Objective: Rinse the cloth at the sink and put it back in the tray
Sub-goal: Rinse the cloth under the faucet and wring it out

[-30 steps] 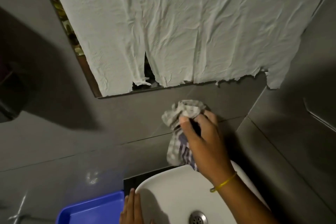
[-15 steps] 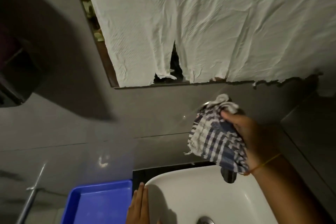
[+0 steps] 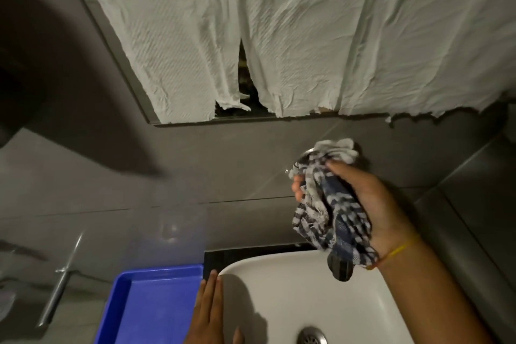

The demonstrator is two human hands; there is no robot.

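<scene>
My right hand (image 3: 371, 204) grips a bunched blue-and-white checked cloth (image 3: 326, 204) against the grey wall above the back of the white sink (image 3: 279, 288). The cloth covers most of a wall-mounted metal tap; only its dark spout (image 3: 339, 268) shows below the cloth. My left hand (image 3: 208, 313) rests flat on the sink's left rim, fingers together, holding nothing. The blue tray (image 3: 156, 301) stands just left of the sink and nothing lies in its visible part.
A mirror covered with crumpled white paper (image 3: 279, 36) hangs on the grey tiled wall above. A metal rod (image 3: 60, 285) sticks out at lower left. The sink drain (image 3: 311, 336) is at the bottom edge. A side wall closes in on the right.
My right hand has turned palm up and gathered the cloth into a tighter bundle at the tap. The view has shifted, so sink and tray appear further left and higher.
</scene>
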